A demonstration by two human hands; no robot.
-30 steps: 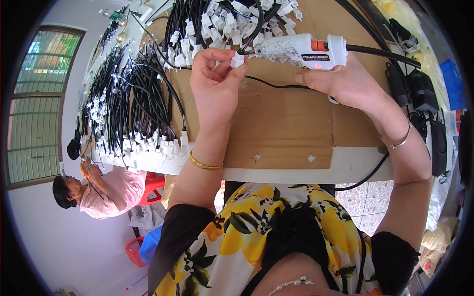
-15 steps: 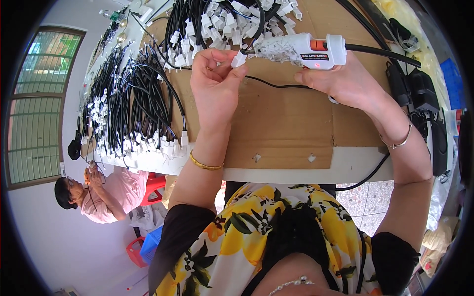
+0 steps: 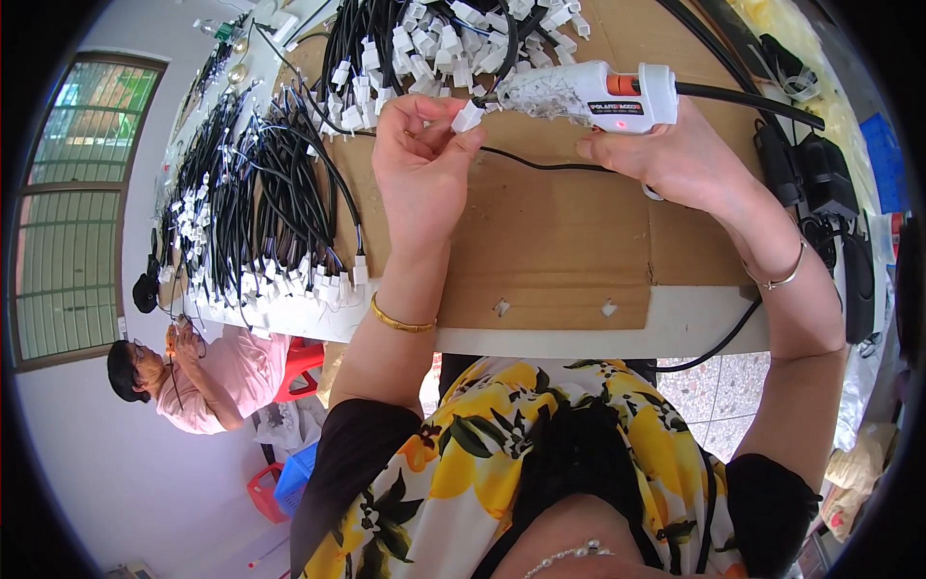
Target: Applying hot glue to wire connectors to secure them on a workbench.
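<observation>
Between the thumb and fingers of my left hand (image 3: 422, 164) is a small white connector (image 3: 467, 117). My right hand (image 3: 680, 159) grips a white hot glue gun (image 3: 627, 99) with an orange part and a small red light. Its nozzle points left and meets the connector's upper edge; whether they touch cannot be made out. Clear stringy glue coats the front of the barrel. A thin black cable (image 3: 540, 167) runs across the cardboard (image 3: 550, 241) under my hands.
Black cables with white connectors (image 3: 434, 48) are heaped at the far side, and more cable bundles (image 3: 289, 183) lie at the left. Black power adapters (image 3: 827, 174) sit at the right edge. A co-worker in a pink shirt (image 3: 227, 381) sits at the left, handling something orange.
The glue gun has shifted very slightly, its rear end a touch higher. My left hand and the connector stay in place.
</observation>
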